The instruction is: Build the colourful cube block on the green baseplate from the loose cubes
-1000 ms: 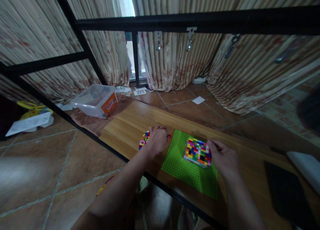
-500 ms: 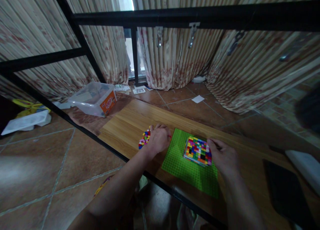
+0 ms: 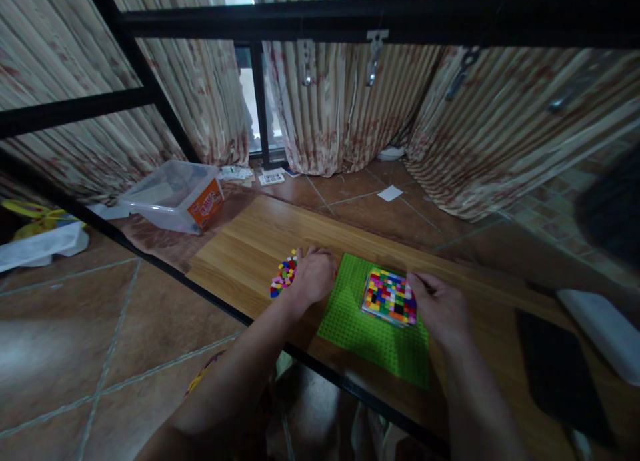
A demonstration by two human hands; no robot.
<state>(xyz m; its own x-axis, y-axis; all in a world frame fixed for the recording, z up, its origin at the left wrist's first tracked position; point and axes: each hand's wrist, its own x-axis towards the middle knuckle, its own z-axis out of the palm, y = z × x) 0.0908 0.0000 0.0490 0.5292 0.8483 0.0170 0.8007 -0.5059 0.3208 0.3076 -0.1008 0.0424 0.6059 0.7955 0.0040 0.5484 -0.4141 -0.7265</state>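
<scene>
Several small loose toy bricks (image 3: 283, 274) of mixed colours lie in a pile on the wooden tabletop. My left hand (image 3: 316, 276) is just right of them, back up, fingers curled down; a bit of red shows at its right side, and its fingertips are hidden. On a green studded baseplate (image 3: 350, 334) stands a low multicoloured block of small bricks (image 3: 387, 297), with a few dark gaps in its top. My right hand (image 3: 440, 307) is at the block's right edge, thumb and finger pinched by its far right corner; what is between them is too small to make out.
A dark flat tablet-like object (image 3: 560, 374) and a white long object (image 3: 600, 331) lie to the right on the table (image 3: 235, 247). A clear plastic box (image 3: 173, 197) with an orange label stands beyond its left end. Black metal bars (image 3: 320, 21) cross above.
The whole view has shifted slightly, so everything appears a little further left and up. Both hands keep nearly the same places beside the pile and the block.
</scene>
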